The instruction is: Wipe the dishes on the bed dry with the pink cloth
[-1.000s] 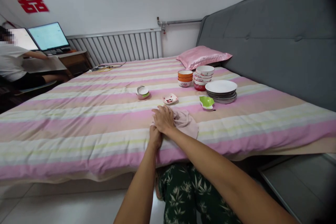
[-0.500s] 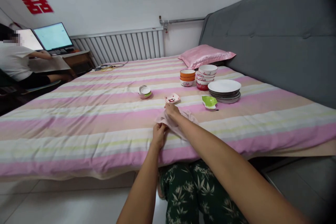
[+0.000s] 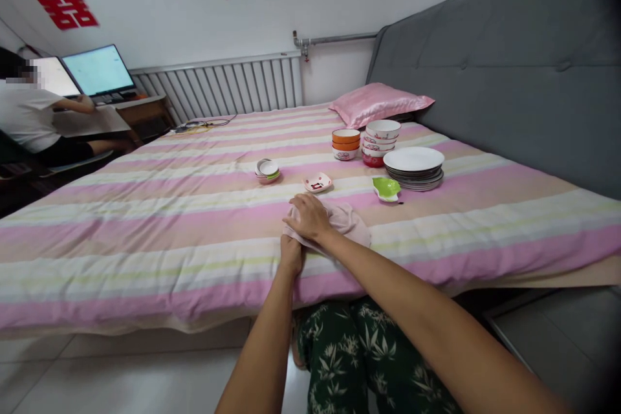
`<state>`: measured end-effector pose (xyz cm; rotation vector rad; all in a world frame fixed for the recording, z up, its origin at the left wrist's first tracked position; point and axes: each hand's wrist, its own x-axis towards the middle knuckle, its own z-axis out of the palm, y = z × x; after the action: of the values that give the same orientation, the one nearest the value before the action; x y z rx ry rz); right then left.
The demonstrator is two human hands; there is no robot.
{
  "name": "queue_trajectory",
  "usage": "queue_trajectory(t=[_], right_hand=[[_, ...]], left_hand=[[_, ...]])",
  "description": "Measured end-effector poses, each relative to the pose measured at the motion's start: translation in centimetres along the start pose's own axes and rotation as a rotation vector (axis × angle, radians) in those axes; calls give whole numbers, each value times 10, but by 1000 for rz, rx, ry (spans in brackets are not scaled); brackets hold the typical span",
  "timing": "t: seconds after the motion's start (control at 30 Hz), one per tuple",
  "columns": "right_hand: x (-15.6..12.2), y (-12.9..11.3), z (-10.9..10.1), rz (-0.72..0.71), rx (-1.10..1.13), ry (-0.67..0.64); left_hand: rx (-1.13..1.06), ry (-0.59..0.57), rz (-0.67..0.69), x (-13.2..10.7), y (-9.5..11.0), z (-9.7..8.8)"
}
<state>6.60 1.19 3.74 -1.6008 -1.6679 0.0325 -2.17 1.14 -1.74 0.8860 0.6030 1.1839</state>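
Note:
A pale pink cloth (image 3: pixel 347 223) lies bunched near the bed's front edge, under both hands. My right hand (image 3: pixel 309 215) is on top of it, fingers bent over and gripping the fabric. Just below and in front, my left hand (image 3: pixel 291 252) holds the same cloth from underneath; its fingertips are covered by fabric and the right hand. Whether anything lies inside the folds cannot be seen. Beyond my hands sits a small white and pink dish (image 3: pixel 317 182) with a red and dark picture. A green leaf-shaped dish (image 3: pixel 387 189) is to the right.
Small nested dishes (image 3: pixel 267 169) are on the left. Orange and white bowls (image 3: pixel 346 143), patterned bowls (image 3: pixel 381 136) and a plate stack (image 3: pixel 414 167) stand on the right of the striped bed (image 3: pixel 160 226). Behind lies a pink pillow (image 3: pixel 381 103). A person (image 3: pixel 33 110) sits at a desk.
My right hand has shifted down and left from the cloth's far edge, over my left hand, laying cloth across it. The left hand has barely moved. Dishes remain in place.

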Motion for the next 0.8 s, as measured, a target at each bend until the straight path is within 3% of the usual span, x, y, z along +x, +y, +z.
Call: queue_trajectory(t=[0.23, 0.33, 0.57, 0.8], right_hand=[[-25, 0, -1, -140, -185, -1], [-32, 0, -1, -111, -205, -11], [-25, -10, -3, -22, -228, 31], [-12, -12, -2, -53, -315, -17]], left_hand=[[42, -41, 45, -2, 1, 2], [60, -27, 43, -1, 2, 4], [117, 15, 22, -2, 1, 7], [135, 47, 3, 1, 0, 3]])
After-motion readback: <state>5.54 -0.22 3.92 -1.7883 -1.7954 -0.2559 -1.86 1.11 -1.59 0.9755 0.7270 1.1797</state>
